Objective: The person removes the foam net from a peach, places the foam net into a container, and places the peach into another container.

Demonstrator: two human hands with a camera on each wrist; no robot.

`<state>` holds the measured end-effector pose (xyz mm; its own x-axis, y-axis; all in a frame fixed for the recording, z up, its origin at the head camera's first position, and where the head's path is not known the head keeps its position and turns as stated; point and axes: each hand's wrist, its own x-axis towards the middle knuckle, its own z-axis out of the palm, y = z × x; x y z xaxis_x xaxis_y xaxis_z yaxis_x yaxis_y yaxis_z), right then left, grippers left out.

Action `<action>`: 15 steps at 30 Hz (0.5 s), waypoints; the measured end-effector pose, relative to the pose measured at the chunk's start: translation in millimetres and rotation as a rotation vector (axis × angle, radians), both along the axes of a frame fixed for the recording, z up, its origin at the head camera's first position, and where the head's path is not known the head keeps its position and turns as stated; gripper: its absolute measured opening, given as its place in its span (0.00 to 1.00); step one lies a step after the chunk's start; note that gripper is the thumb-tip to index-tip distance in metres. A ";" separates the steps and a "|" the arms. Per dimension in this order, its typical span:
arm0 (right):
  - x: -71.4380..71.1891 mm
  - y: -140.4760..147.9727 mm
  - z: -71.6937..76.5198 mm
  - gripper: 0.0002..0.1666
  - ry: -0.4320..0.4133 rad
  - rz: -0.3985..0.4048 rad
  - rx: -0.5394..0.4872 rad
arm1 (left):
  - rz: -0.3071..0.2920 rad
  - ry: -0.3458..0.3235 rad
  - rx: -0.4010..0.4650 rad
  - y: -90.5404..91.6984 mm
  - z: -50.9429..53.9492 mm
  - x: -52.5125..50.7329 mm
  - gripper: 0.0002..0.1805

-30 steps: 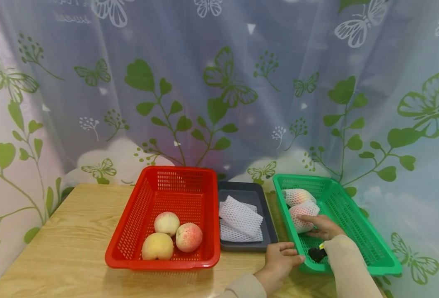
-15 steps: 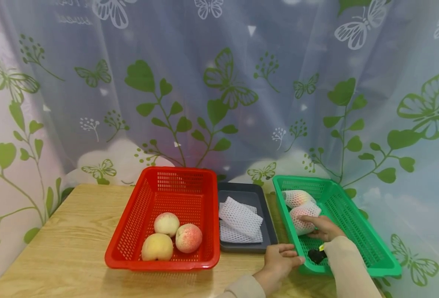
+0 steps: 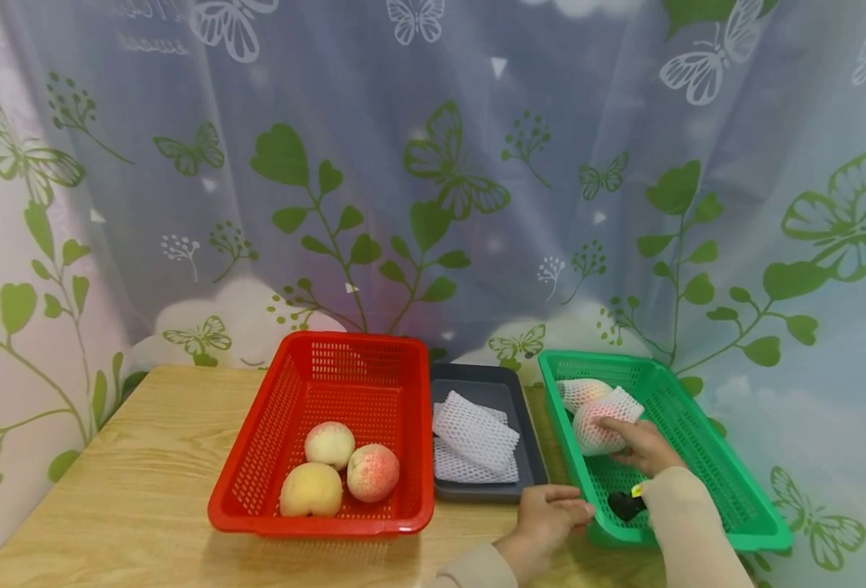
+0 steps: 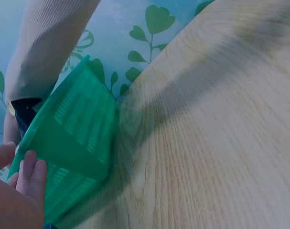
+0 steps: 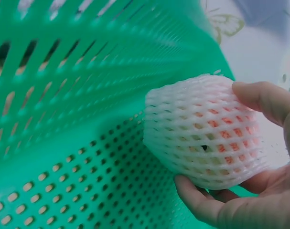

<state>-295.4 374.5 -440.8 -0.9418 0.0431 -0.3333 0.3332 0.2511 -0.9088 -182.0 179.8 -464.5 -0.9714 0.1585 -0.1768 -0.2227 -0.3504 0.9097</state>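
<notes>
And here's the right hand (image 3: 645, 449) in the green basket (image 3: 762, 541), its thumb and fingers clamped round a netted peach (image 5: 204, 133) toward the left wall. Lovely texture: white foam mesh, a lattice of small diamond gaps, red and pale yellow skin glowing through, the sleeve's end standing up in a loose frill. A second netted fruit (image 3: 580, 392) sits touching it on the far side.

Over at the near left corner, the left hand (image 3: 543, 523) has its fingers fairly straight, tips against the slotted plastic outside; whether the thumb presses the rim, I can't tell. To the left, a smooth dark grey tray (image 3: 480, 384) carries flat foam sleeves (image 3: 475, 429), overlapping, so no count from here. Left again, three bare round peaches (image 3: 372, 473) rest together in the near half of a perforated red basket (image 3: 323, 527).

The black device (image 3: 624, 505) at the right wrist is partly behind the sleeve, hard to read. All this on a pale wood-grain table (image 3: 131, 465), backed by a creased blue-grey curtain (image 3: 374, 73) of green leaves and butterflies.
</notes>
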 end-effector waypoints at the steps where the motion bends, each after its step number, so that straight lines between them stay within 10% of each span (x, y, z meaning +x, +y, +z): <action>1: 0.2 -0.1 1.9 0.50 0.013 0.003 0.004 | -0.012 0.005 0.003 -2.1 -0.7 -0.8 0.13; 15: 7.2 -14.6 32.3 0.50 0.127 -0.007 0.092 | -0.109 0.164 -0.159 -37.4 8.8 -9.5 0.15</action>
